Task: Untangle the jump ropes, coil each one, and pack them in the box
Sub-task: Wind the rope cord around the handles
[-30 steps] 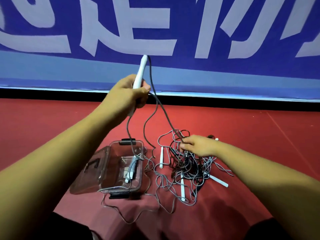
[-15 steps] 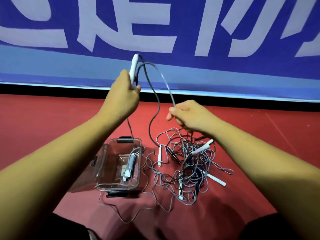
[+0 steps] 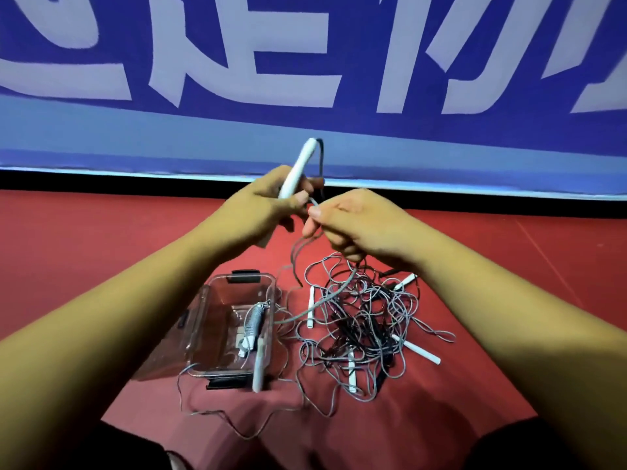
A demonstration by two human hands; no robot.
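My left hand (image 3: 261,206) grips a white jump-rope handle (image 3: 298,167) held upright above the floor. Its grey cord (image 3: 339,290) loops down from the handle's top. My right hand (image 3: 359,222) pinches that cord right beside the left hand. Below lies a tangled pile of grey and black ropes (image 3: 366,327) with several white handles on the red floor. A clear plastic box (image 3: 217,320) stands open to the left of the pile, with one coiled rope (image 3: 252,322) inside. Another white handle (image 3: 258,368) leans at the box's near right corner.
A blue banner wall (image 3: 305,62) with big white characters rises behind the red floor. A loose grey cord (image 3: 217,413) trails on the floor in front of the box. My dark-clad knees (image 3: 556,446) frame the near edge.
My right hand rose from the pile with the cord and came up against the left hand. The left hand lowered the handle slightly and moved toward the middle.
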